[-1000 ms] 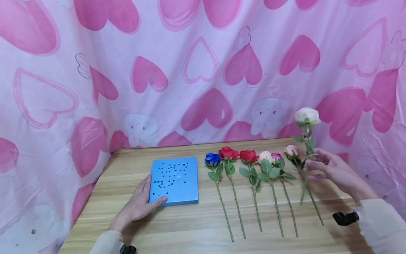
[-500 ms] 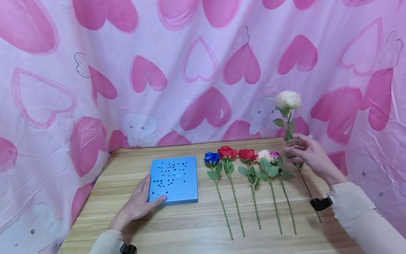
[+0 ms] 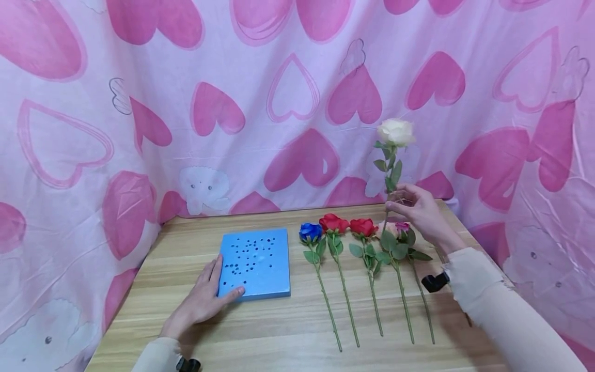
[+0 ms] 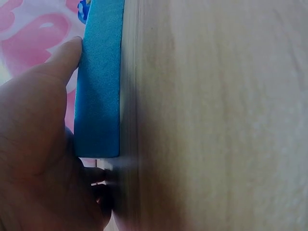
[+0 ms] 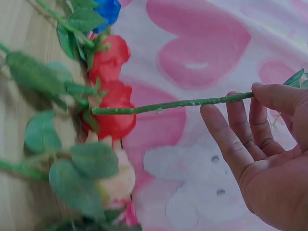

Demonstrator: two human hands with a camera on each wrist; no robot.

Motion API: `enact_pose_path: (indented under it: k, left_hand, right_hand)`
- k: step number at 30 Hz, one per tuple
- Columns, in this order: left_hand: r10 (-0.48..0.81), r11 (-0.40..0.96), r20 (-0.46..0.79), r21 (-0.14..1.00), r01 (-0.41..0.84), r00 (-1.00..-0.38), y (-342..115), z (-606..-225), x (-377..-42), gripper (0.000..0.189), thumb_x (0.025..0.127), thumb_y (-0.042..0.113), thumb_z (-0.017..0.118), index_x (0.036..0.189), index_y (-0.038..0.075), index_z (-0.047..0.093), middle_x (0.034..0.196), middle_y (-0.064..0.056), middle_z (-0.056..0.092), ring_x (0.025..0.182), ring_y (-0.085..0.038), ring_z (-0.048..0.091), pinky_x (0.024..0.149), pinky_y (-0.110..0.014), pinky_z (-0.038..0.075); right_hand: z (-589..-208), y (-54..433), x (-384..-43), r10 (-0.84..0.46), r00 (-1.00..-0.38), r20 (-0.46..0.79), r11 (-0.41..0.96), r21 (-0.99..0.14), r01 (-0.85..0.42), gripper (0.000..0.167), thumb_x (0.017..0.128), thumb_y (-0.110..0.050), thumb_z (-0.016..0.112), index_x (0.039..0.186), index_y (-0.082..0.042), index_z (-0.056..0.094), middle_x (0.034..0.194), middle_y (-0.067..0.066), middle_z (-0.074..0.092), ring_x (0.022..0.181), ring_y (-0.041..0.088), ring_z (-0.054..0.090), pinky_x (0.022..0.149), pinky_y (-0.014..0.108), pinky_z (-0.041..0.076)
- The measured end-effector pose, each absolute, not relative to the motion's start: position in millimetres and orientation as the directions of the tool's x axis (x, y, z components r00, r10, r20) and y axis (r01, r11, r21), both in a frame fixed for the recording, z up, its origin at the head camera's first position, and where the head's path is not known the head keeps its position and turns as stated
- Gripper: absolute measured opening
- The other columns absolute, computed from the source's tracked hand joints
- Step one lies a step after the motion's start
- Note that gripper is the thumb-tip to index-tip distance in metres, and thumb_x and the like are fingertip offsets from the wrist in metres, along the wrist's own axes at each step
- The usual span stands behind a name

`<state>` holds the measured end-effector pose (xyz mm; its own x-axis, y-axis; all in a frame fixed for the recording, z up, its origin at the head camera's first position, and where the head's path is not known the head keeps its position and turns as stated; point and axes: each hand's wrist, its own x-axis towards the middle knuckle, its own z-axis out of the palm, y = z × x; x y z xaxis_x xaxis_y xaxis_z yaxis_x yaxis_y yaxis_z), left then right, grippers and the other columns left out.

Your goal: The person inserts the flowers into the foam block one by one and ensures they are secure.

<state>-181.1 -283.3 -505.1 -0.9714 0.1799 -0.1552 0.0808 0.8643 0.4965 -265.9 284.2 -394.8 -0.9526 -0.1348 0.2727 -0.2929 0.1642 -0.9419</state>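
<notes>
My left hand (image 3: 200,297) lies at the near left corner of a blue foam block (image 3: 274,281) dotted with holes. Its fingers run along the left side and its thumb rests on the top near the front edge; the left wrist view shows the thumb against the block (image 4: 98,96). Above the flowers, my right hand (image 3: 420,214) pinches an artificial white rose (image 3: 396,132) by its stem, bloom up. In the right wrist view the bare lower stem (image 5: 168,106) extends past the fingertips, its cut end overlapping a red rose (image 5: 118,115).
On the wooden table (image 3: 279,330), a blue rose (image 3: 310,232), two red roses (image 3: 334,223), a pale pink rose (image 3: 386,231) and a magenta-edged rose (image 3: 402,226) lie in a row. Another stem (image 3: 468,320) shows partly behind the right arm. A pink heart-print cloth (image 3: 297,155) hangs behind.
My right hand has carried the white rose left and upward, from above the rightmost flower to above the pale pink one. The left hand and foam block have stayed put.
</notes>
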Motion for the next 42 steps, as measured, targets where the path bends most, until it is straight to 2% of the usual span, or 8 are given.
enact_pose_path:
  k: [3,11,15,19,27,32,37,42]
  left_hand:
    - [0.180,0.865,-0.150,0.495,0.084,-0.972,-283,-504,-181,0.127,0.100,0.079,0.063,0.178,0.005,-0.004,0.183,-0.033,0.003,0.167,-0.059,0.008,0.129,-0.079,0.021]
    - [0.180,0.867,-0.158,0.491,0.081,-0.971,-283,-504,-180,0.127,0.099,0.080,0.063,0.178,0.005,-0.004,0.183,-0.033,0.003,0.167,-0.059,0.008,0.129,-0.079,0.020]
    - [0.183,0.863,-0.145,0.497,0.089,-0.972,-285,-504,-180,0.127,0.100,0.079,0.064,0.178,0.005,-0.003,0.182,-0.034,0.003,0.167,-0.059,0.008,0.129,-0.079,0.021]
    - [0.187,0.859,-0.136,0.504,0.095,-0.973,-285,-503,-180,0.127,0.099,0.078,0.065,0.178,0.004,-0.002,0.182,-0.034,0.004,0.167,-0.060,0.008,0.129,-0.079,0.021]
    - [0.204,0.853,-0.144,0.511,0.104,-0.968,-283,-502,-179,0.126,0.100,0.076,0.066,0.178,0.003,-0.002,0.182,-0.035,0.003,0.167,-0.059,0.007,0.130,-0.077,0.022]
    - [0.202,0.853,-0.134,0.510,0.107,-0.970,-283,-503,-179,0.126,0.100,0.076,0.066,0.178,0.003,-0.002,0.182,-0.035,0.004,0.167,-0.059,0.008,0.130,-0.077,0.022]
    - [0.200,0.848,-0.129,0.519,0.106,-0.971,-282,-504,-179,0.126,0.100,0.076,0.066,0.178,0.004,-0.002,0.182,-0.035,0.005,0.166,-0.060,0.009,0.129,-0.078,0.022]
    - [0.196,0.848,-0.135,0.520,0.099,-0.971,-282,-503,-180,0.127,0.100,0.076,0.067,0.178,0.005,-0.002,0.182,-0.034,0.004,0.167,-0.059,0.009,0.129,-0.078,0.022]
  right_hand:
    - [-391,270,-271,-0.150,-0.953,0.261,0.102,-0.955,-0.278,0.030,0.105,0.001,0.075,0.133,0.001,0.063,0.111,0.003,0.077,0.098,0.017,0.078,0.083,0.043,0.069]
    - [-385,237,-285,-0.155,-0.957,0.244,0.143,-0.953,-0.266,0.049,0.105,-0.002,0.077,0.149,0.008,0.057,0.112,0.000,0.076,0.101,0.021,0.079,0.088,0.043,0.069]
    - [-382,220,-291,-0.180,-0.950,0.255,0.075,-0.959,-0.272,0.044,0.104,0.002,0.076,0.144,0.010,0.060,0.108,0.003,0.078,0.097,0.021,0.081,0.089,0.049,0.068]
    - [-379,204,-295,-0.203,-0.938,0.282,0.024,-0.956,-0.293,0.037,0.103,0.005,0.076,0.138,0.008,0.065,0.108,0.009,0.080,0.093,0.020,0.083,0.086,0.047,0.069]
    - [-373,179,-299,-0.229,-0.931,0.285,0.006,-0.956,-0.294,0.046,0.102,0.006,0.077,0.144,0.013,0.061,0.110,0.003,0.081,0.096,0.022,0.081,0.090,0.052,0.067]
    - [-368,161,-301,-0.222,-0.932,0.288,0.029,-0.953,-0.301,0.046,0.101,0.005,0.078,0.145,0.009,0.062,0.110,0.006,0.079,0.096,0.018,0.079,0.088,0.045,0.069]
    - [-366,144,-306,-0.232,-0.925,0.300,0.018,-0.950,-0.313,0.044,0.100,0.005,0.079,0.142,0.009,0.065,0.116,0.014,0.078,0.099,0.023,0.080,0.084,0.041,0.070]
    - [-368,129,-310,-0.247,-0.923,0.296,-0.026,-0.954,-0.299,0.040,0.101,0.004,0.079,0.139,0.009,0.069,0.114,0.013,0.080,0.101,0.028,0.081,0.087,0.049,0.069]
